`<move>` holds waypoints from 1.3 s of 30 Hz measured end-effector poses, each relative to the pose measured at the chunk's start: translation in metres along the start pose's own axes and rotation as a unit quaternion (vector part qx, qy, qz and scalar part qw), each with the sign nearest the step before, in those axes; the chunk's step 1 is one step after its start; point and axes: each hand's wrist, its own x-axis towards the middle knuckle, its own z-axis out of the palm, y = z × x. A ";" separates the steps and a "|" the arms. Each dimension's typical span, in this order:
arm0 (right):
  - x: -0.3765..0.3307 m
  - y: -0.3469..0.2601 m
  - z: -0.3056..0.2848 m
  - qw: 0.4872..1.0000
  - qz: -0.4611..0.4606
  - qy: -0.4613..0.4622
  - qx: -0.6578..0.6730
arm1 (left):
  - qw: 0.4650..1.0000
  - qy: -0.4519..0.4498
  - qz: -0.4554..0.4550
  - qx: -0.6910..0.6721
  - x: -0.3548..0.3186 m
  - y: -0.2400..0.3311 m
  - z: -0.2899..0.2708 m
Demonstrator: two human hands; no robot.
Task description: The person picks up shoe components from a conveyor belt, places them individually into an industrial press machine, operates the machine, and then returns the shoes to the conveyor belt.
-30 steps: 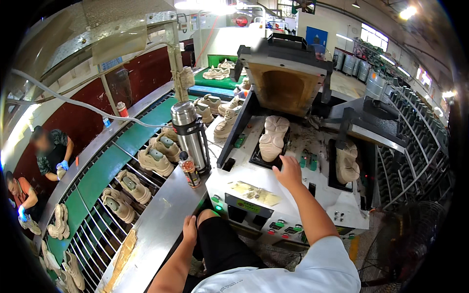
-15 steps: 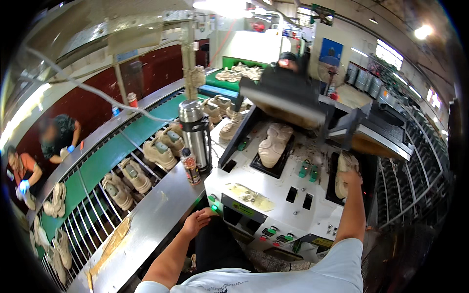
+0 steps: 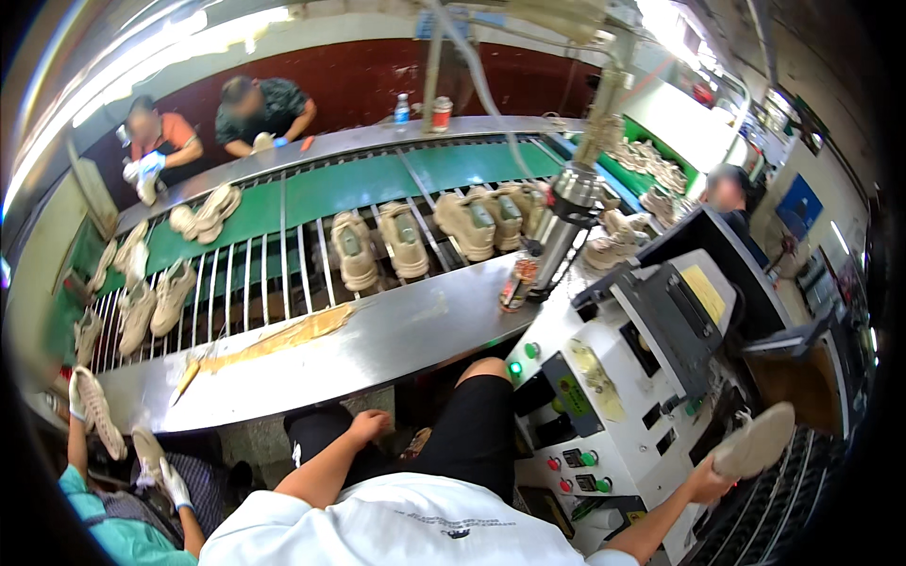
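Observation:
I sit at a white press machine (image 3: 651, 377) with coloured buttons on its front. My right hand (image 3: 710, 479) is out at the lower right, shut on a beige shoe (image 3: 755, 441) that I hold sole-up beside the machine. My left hand (image 3: 370, 426) rests loosely curled on my left thigh over black shorts and holds nothing. In front of me runs a steel counter (image 3: 377, 340), and beyond it a green conveyor (image 3: 377, 184) carries pairs of beige shoes (image 3: 377, 247).
A steel flask (image 3: 564, 222) and a small can (image 3: 517, 281) stand on the counter's right end. Two people (image 3: 212, 118) work across the conveyor, one stands at far right (image 3: 729, 193), and another person's gloved hands (image 3: 175, 481) handle shoes at lower left.
My view has swung left toward the conveyor. My right hand left the machine's bed and now holds a shoe low at the right. My left hand moved from the counter edge onto my thigh.

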 end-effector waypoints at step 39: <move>-0.314 -0.294 -0.240 0.078 -0.267 -0.905 0.322 | 0.758 0.490 0.413 -0.125 -0.070 0.130 -0.136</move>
